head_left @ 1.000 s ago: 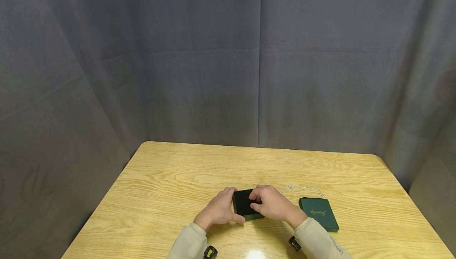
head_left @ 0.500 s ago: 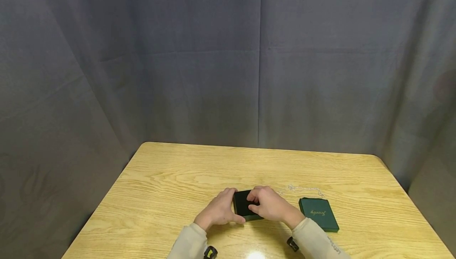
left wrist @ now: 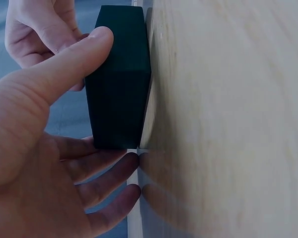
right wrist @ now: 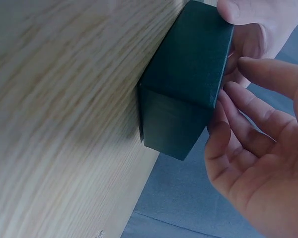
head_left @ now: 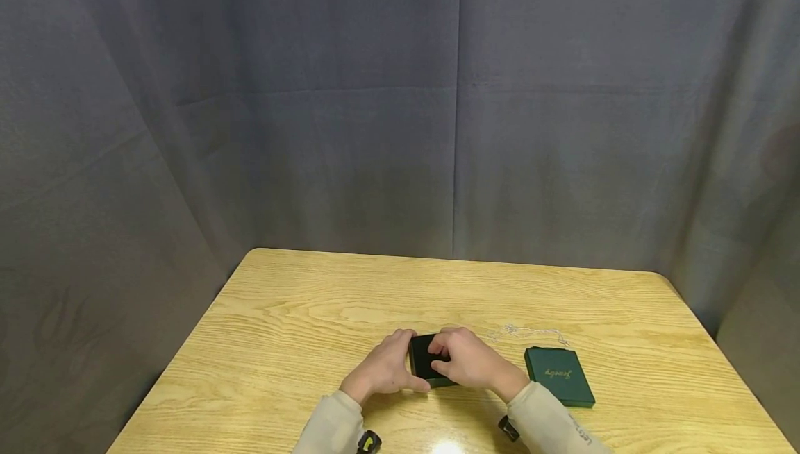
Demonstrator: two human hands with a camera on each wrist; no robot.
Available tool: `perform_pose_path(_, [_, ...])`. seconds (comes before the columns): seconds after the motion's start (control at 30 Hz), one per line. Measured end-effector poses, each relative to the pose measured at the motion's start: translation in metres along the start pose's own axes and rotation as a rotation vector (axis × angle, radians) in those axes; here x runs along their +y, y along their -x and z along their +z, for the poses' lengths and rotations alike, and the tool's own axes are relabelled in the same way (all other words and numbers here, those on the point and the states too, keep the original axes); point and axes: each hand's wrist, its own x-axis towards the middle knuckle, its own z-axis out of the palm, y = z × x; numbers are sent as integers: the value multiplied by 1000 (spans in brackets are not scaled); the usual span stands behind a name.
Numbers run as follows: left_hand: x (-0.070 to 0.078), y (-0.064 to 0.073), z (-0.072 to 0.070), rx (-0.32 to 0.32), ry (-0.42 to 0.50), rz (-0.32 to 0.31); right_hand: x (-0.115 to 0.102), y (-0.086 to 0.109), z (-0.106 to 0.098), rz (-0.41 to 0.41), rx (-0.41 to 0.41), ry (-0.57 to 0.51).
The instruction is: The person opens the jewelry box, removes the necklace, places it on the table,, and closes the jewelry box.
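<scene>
A small dark green jewelry box (head_left: 444,382) with a black inside rests on the table in the head view. My left hand (head_left: 384,365) grips it from the left, thumb on the near wall and fingers around the far left side. Over the right part of the box, my right hand (head_left: 471,358) reaches in with bent fingers, thumb and forefinger apart. Its fingertips are near or on the black insert (head_left: 421,358); the box rim partly hides them in the right wrist view. No held thing shows between them.
A flat green piece with gold "Jewelry" lettering (head_left: 562,377) lies to the right on the wooden table (head_left: 300,315). Behind it a thin silver chain (head_left: 531,331) is spread out. Grey curtains (head_left: 350,128) stand behind the table.
My right hand has shifted slightly left over the box, with its thumb and forefinger apart. My left hand and the box have stayed in place.
</scene>
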Motion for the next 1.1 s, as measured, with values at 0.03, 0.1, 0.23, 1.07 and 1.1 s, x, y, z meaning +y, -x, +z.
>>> perform_pose_path(0.03, [0, 0, 0, 0, -1, 1, 0, 0, 0, 0, -2, 1])
perform_pose_path(0.1, [0, 0, 0, -1, -3, -2, 0, 0, 0, -2, -5, 0])
perform_pose_path(0.23, [2, 0, -1, -6, -5, -8, -2, -1, 0, -9, -14, -11])
perform_pose_path(1.07, [2, 2, -2, -19, 6, -8, 1, -3, 6, -34, -27, -40])
perform_pose_path(1.1, [3, 2, -2, -19, 5, -9, 2, -3, 6, -36, -28, -36])
